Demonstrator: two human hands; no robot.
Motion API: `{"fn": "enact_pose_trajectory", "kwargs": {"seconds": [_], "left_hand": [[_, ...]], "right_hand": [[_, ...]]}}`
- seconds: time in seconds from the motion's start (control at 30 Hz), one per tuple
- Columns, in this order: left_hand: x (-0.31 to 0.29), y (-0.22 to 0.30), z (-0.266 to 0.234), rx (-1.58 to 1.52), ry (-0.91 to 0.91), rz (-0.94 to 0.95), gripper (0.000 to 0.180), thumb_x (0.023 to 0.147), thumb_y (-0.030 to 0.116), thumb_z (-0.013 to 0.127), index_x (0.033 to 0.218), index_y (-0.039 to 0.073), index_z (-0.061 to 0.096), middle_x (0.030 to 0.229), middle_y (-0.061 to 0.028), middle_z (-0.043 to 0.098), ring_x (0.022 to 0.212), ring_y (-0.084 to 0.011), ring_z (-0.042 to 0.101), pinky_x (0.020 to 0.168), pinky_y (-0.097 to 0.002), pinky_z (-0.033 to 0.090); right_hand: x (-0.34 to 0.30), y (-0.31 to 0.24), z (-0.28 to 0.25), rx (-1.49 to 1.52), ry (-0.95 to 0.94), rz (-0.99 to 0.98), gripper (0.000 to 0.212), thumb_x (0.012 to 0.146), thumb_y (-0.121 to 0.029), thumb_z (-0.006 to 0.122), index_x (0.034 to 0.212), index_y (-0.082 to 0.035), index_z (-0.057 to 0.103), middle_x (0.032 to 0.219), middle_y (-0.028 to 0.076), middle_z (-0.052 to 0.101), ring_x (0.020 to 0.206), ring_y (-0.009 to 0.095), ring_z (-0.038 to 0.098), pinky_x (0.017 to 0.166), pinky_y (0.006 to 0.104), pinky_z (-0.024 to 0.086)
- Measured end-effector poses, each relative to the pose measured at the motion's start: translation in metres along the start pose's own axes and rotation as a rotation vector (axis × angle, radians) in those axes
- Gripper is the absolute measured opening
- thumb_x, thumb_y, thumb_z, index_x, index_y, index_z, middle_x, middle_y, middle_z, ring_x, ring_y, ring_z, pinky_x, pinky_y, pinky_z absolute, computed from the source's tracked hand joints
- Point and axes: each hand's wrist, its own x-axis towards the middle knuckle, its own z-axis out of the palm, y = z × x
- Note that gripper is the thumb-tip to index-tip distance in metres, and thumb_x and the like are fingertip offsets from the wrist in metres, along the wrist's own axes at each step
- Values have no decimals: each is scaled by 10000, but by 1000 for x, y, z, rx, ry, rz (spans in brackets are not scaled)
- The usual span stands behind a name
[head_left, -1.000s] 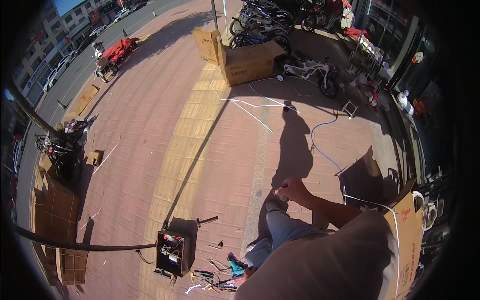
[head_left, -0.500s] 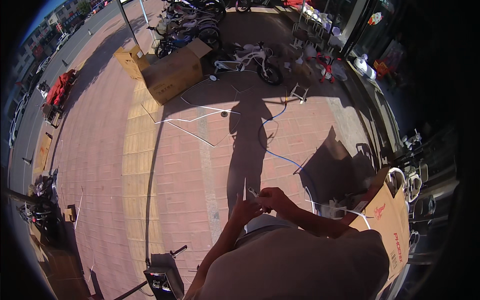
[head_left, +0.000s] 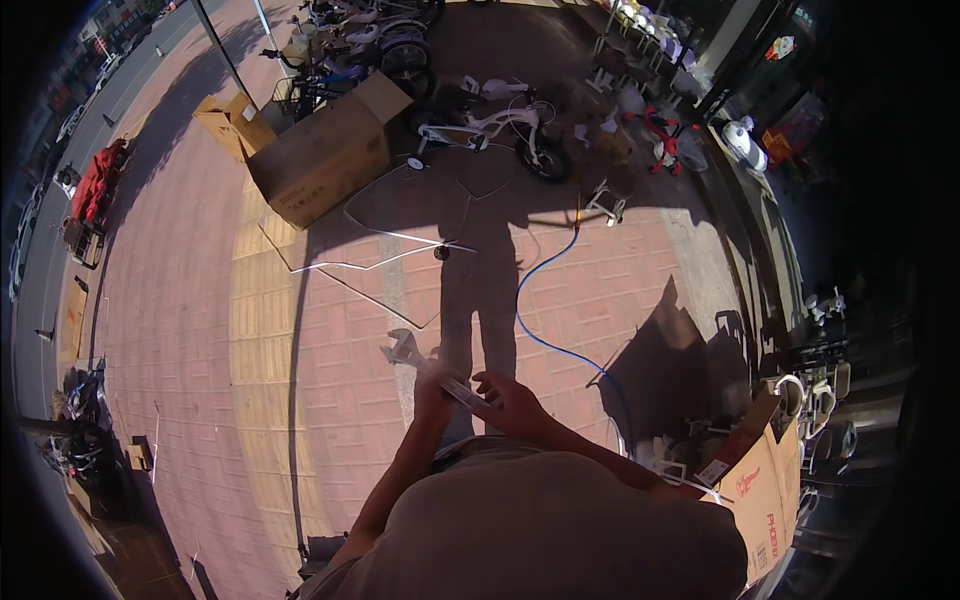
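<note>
In front of my body I hold an adjustable wrench, its silver jaws pointing up and to the left. My left hand is closed around its middle. The handle shows again between the hands, and its end meets the fingers of my right hand. That hand is curled around this end with the index finger slightly raised. The wrench is a little blurred, and the palms hide part of it.
Ahead on the brick paving lie white strips and a blue hose. A child's bicycle stands beyond, beside a large cardboard box. Another carton is close on my right. A small stool stands farther ahead.
My hands have moved slightly left and apart. The wrench's jaws now show beyond my left hand, where a thin pointed end showed before. The whole view has shifted a little.
</note>
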Motion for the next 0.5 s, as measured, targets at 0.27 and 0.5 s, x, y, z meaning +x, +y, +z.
{"fn": "enact_pose_trajectory", "kwargs": {"seconds": [0.27,0.5], "left_hand": [[133,72,123,584,-364,37,168,929,166,458,1059,61,455,1012,-52,527,928,-121,480,810,-289,407],[323,58,97,1327,-742,74,404,837,217,610,1147,-13,491,1125,-158,543,1036,-262,545,856,-369,448]], "right_hand": [[154,3,-56,-37,204,395,595,725,-155,701,1229,-35,410,935,122,593,893,218,588,774,327,452],[249,47,-123,844,311,598,110,844,-109,519,770,-93,439,487,-36,299,361,64,285,338,223,197]]}}
